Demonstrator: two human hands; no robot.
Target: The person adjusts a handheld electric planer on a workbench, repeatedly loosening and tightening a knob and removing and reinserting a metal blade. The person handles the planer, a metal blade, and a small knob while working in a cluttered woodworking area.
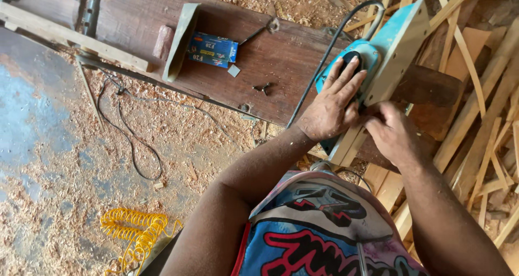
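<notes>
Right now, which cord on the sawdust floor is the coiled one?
The yellow cord, wound in a tight spiral near the bottom left. The thin black cord lies in loose, open loops.

Dark wooden bench (281, 65), blue box (212, 49), screws, teal planer (378, 54) on it

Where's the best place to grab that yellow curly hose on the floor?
Probably from above, around the middle of the yellow hose. Its coils lie bunched in a loose heap on the sawdust floor, so fingers can close over several loops at once. A loose end would likely just stretch out.
</notes>
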